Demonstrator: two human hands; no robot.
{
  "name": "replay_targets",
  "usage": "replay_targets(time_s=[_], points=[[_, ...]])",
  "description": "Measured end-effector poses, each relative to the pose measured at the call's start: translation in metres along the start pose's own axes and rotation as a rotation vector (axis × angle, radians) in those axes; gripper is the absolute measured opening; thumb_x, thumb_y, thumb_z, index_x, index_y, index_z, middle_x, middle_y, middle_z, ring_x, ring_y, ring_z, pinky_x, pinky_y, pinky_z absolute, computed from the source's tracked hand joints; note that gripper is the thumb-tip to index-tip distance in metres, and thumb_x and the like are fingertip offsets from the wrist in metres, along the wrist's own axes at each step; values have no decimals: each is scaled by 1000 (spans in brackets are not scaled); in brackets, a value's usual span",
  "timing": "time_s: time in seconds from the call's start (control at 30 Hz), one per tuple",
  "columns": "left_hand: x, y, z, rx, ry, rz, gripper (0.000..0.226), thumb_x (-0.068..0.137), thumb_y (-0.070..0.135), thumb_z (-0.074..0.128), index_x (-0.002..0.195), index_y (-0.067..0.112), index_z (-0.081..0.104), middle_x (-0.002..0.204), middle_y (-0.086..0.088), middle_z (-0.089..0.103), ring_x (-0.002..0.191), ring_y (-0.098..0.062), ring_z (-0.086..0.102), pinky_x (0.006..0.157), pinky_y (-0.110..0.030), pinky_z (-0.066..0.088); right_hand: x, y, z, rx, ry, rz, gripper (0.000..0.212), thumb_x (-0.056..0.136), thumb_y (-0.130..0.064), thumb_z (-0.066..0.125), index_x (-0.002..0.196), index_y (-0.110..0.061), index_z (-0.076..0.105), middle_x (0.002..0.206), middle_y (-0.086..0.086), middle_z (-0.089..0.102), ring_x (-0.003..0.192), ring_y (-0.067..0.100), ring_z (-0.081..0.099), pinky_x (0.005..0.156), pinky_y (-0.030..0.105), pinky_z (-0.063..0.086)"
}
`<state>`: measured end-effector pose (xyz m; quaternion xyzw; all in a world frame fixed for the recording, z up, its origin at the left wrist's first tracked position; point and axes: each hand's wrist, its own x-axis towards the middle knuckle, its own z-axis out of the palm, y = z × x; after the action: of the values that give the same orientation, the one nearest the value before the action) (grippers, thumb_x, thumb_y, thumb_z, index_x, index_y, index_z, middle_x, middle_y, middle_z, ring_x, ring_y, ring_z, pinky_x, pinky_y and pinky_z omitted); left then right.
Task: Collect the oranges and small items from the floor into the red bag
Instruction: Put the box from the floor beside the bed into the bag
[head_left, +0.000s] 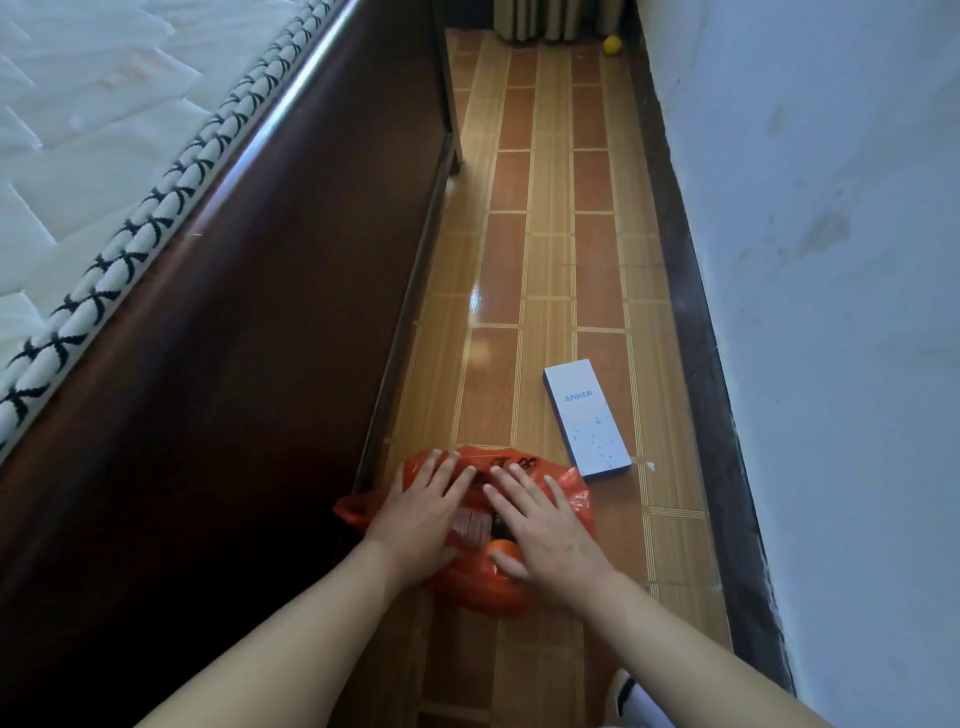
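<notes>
Tiled floor (550, 260) runs between bed frame (260, 364) and wall. On the red bag (519, 582) both hands lie flat, left hand (415, 514) and right hand (545, 530) with fingers straight, probably spreading its mouth; an orange (501, 548) shows inside. Just beyond the bag lies a white box (587, 418); far beyond, a yellow fruit (613, 43). Nothing blocks either.

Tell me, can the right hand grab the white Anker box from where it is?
Probably yes. The right hand rests flat on the red bag, and the Anker box lies just beyond on bare floor, with nothing between them. A short stretch forward should do.
</notes>
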<state>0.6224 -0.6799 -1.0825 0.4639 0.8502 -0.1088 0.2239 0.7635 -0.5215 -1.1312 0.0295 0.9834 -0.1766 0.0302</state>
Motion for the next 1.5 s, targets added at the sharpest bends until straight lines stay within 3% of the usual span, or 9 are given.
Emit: replay_targets(time_s=[0.1, 0.3, 0.5, 0.7, 0.83, 1.0, 1.2, 1.4, 1.5], points=[[0, -7, 8, 0, -136, -38, 127, 81, 64, 76, 166, 23, -9, 174, 1, -13, 160, -26, -16, 126, -61, 3, -6, 13, 3, -57, -276, 71, 117, 87, -68, 65, 166, -18, -5, 173, 0, -17, 159, 21, -16, 129, 55, 1], [-2, -14, 17, -17, -195, -158, 137, 72, 66, 83, 166, 19, -5, 174, -2, -13, 160, -29, -15, 126, -66, 1, -21, 46, 8, -37, -384, 156, 136, 76, -66, 79, 165, -20, -13, 173, 0, -17, 158, 19, -18, 129, 52, -4], [0, -11, 8, -179, -77, -104, 117, 76, 66, 77, 165, 34, 9, 174, 5, -8, 161, -24, -11, 126, -63, 4, -14, 46, -2, 206, -146, 143, 123, 73, -80, 70, 166, -32, 5, 173, -15, -6, 158, 7, -13, 131, 43, 0], [-2, 0, -14, -215, 73, -22, 94, 80, 74, 67, 160, 42, 28, 173, 8, 10, 161, -20, 0, 126, -61, 11, 17, 70, -25, 219, 163, 349, 91, 87, -69, 64, 160, -23, 36, 168, -2, 30, 156, 17, 23, 126, 43, 24], [-6, -6, -23, -262, 151, -114, 87, 86, 62, 69, 160, 40, 29, 169, 8, 24, 158, -17, 15, 127, -55, 18, 30, 102, -29, 154, 86, 646, 92, 91, -59, 67, 162, -19, 24, 168, 5, 23, 154, 26, 25, 122, 47, 30], [-18, -11, -20, -295, 117, -155, 84, 89, 56, 69, 160, 43, 25, 166, 10, 27, 155, -17, 22, 128, -47, 21, 34, 121, -18, 145, -77, 694, 97, 91, -56, 69, 163, -23, 14, 163, 8, 25, 144, 33, 38, 114, 53, 41], [-36, -25, -23, -326, 113, -201, 91, 85, 51, 75, 161, 38, 25, 161, 11, 36, 148, -17, 36, 121, -40, 32, 30, 132, -14, 193, -66, 781, 108, 81, -38, 83, 162, -15, 14, 147, 11, 42, 131, 33, 47, 101, 46, 51], [-52, -35, -26, -334, 46, -271, 87, 85, 46, 72, 160, 37, 27, 146, 9, 48, 133, -17, 50, 106, -38, 49, 2, 137, -13, 343, 127, 910, 89, 77, -36, 79, 152, -12, 36, 138, 11, 50, 128, 35, 45, 104, 44, 46], [-53, -32, -28, -346, 21, -321, 71, 90, 30, 65, 154, 35, 36, 133, 3, 55, 120, -22, 61, 97, -40, 55, -1, 123, -43, 443, 304, 872, 83, 72, -40, 79, 145, -20, 47, 127, 6, 54, 118, 32, 54, 92, 41, 51]])
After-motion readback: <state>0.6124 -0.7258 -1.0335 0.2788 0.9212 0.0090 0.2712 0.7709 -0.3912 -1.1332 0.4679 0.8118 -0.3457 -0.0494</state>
